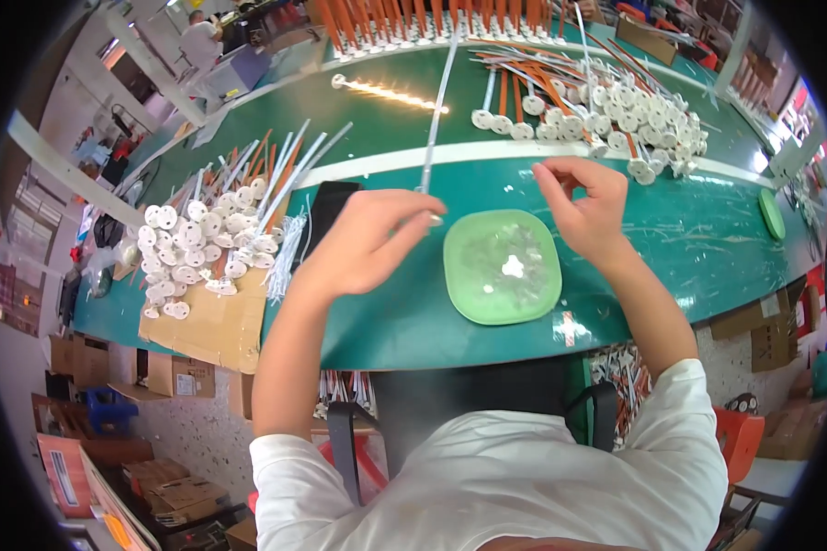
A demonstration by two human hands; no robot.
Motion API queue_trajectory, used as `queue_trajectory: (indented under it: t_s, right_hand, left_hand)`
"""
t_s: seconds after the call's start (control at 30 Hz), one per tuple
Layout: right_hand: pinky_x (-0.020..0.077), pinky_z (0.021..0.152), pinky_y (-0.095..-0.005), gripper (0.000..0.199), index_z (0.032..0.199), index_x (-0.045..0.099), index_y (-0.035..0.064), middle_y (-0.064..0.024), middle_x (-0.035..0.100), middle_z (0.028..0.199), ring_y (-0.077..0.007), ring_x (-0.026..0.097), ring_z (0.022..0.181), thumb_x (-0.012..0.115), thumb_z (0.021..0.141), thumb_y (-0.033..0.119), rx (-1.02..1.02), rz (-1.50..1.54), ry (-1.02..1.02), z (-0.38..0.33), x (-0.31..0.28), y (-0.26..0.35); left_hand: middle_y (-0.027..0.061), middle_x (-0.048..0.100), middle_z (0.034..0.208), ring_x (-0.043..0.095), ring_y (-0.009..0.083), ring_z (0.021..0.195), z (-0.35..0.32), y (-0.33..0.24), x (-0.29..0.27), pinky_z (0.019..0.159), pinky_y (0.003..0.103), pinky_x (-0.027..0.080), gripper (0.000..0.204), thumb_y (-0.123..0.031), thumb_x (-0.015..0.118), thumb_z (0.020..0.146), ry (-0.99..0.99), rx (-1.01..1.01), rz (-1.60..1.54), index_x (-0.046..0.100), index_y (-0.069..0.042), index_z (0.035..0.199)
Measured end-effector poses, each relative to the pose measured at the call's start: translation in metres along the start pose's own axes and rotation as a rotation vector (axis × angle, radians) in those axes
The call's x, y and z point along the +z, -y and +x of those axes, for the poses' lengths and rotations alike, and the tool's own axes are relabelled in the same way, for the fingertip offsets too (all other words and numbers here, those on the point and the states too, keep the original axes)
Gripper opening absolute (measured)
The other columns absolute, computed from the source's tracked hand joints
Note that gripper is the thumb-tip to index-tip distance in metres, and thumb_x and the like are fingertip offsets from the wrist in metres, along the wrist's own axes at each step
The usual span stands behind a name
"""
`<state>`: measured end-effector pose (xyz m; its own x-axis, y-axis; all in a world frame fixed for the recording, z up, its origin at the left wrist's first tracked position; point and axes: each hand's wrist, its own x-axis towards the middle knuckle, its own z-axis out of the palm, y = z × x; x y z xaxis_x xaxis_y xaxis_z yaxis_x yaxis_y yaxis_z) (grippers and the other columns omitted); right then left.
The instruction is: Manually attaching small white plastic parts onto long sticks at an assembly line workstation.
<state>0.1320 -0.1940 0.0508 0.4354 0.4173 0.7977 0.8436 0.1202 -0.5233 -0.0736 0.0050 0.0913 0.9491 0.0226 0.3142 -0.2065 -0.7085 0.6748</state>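
Note:
My left hand (369, 241) grips the near end of a long thin white rod (436, 106) that runs away from me across the green table (413, 321). My right hand (583, 204) is raised just right of it, thumb and forefinger pinched together on something too small to make out. Between and below both hands sits a pale green plastic dish (503, 267) with a few small white parts in it.
A heap of white discs on rods (213, 239) lies on cardboard at the left, beside a black phone (329, 209). More disc-ended orange and white rods (606, 101) pile up at the far right. A small green lid (771, 214) lies at the right edge. Cardboard boxes stand on the floor.

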Motion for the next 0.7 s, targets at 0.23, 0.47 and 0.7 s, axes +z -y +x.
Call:
queue_trajectory:
  t_s: [0.23,0.47,0.7]
  right_hand:
    - [0.0551,0.071,-0.042,0.011,0.088,0.072,0.004,-0.0139,0.071,0.083,-0.0307,0.071,0.077,0.071,0.084,0.014,-0.132,-0.363,0.6,0.077,0.058,-0.034]
    - [0.0557,0.085,-0.0473,0.022,0.094,0.074,0.0061,-0.0186,0.072,0.097,-0.0374,0.068,0.095,0.068,0.086,0.026,0.053,-0.642,0.818,0.156,0.234,-0.134]
    - [0.0535,0.097,-0.0463,0.031,0.105,0.072,0.0031,-0.0223,0.067,0.117,-0.0392,0.064,0.112,0.072,0.088,0.028,0.224,-0.745,0.751,0.175,0.318,-0.19]
  left_hand:
    - [0.0236,0.067,0.08,0.065,0.0422,0.084,-0.061,0.065,-0.091,0.074,0.05,0.053,0.021,-0.013,0.058,0.092,-0.192,-0.284,0.818,0.066,0.001,0.106]
    - [0.0131,0.068,0.085,0.064,0.0349,0.09,-0.088,0.082,-0.08,0.079,0.049,0.051,0.021,-0.017,0.064,0.086,-0.165,-0.461,1.219,0.064,-0.006,0.104]
    - [0.0118,0.066,0.112,0.06,0.0321,0.11,-0.085,0.064,-0.083,0.087,0.046,0.05,0.029,-0.017,0.074,0.081,-0.217,-0.357,1.119,0.066,-0.007,0.107]
